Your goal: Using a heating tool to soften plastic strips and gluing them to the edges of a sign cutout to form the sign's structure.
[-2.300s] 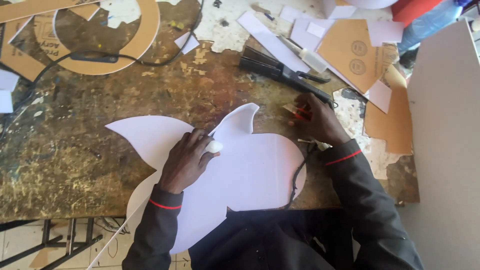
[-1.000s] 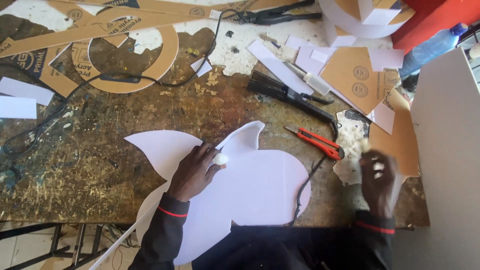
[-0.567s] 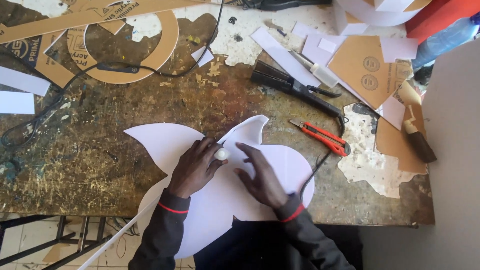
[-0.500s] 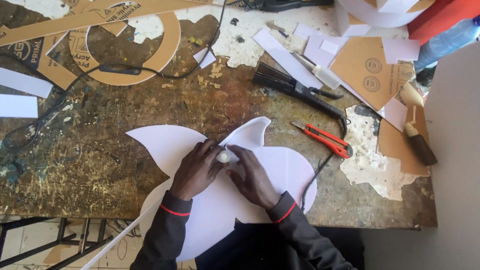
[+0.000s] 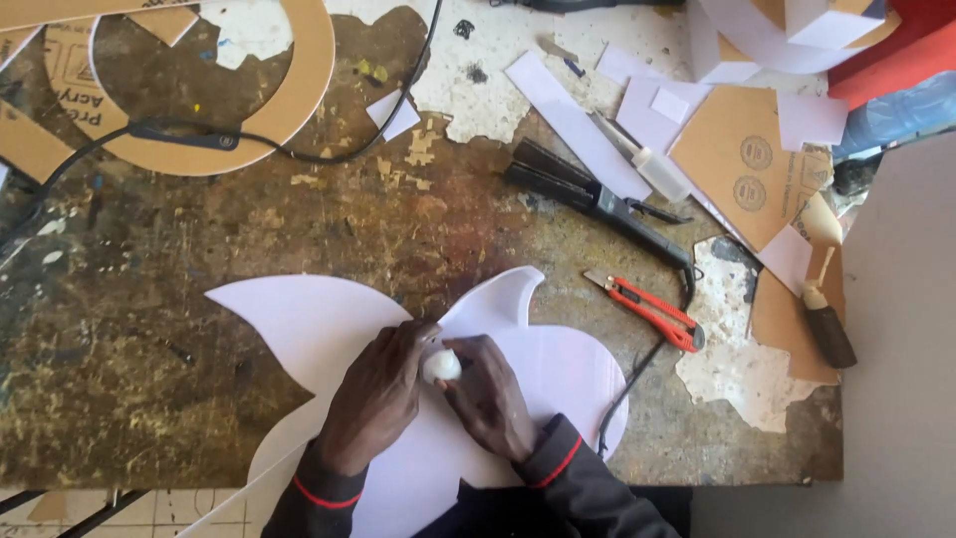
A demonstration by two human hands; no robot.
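1. Both hands now meet at the middle of the white cut-out sheet (image 5: 558, 374); a moment ago the right hand (image 5: 490, 394) lay flat on the sheet apart from the left hand (image 5: 378, 394), and before that it was off at the table's right edge
2. Worn brown worktable (image 5: 149, 379) carries everything; the white sheet, with its curved pointed lobes, lies flat at the near edge and overhangs it toward the person
3. Cardboard ring (image 5: 299, 90) sits at the far left, a black cable (image 5: 179, 134) running across it
4. Brown cardboard pieces (image 5: 737, 169) and white scraps lie far right
5. Black long-handled tool (image 5: 597, 194) lies beyond the sheet, with the red utility knife (image 5: 647, 311) just right of the sheet, untouched
6. Small white lump (image 5: 441, 366) rests on the sheet, pinched between the fingertips of both hands, fingers curled around it
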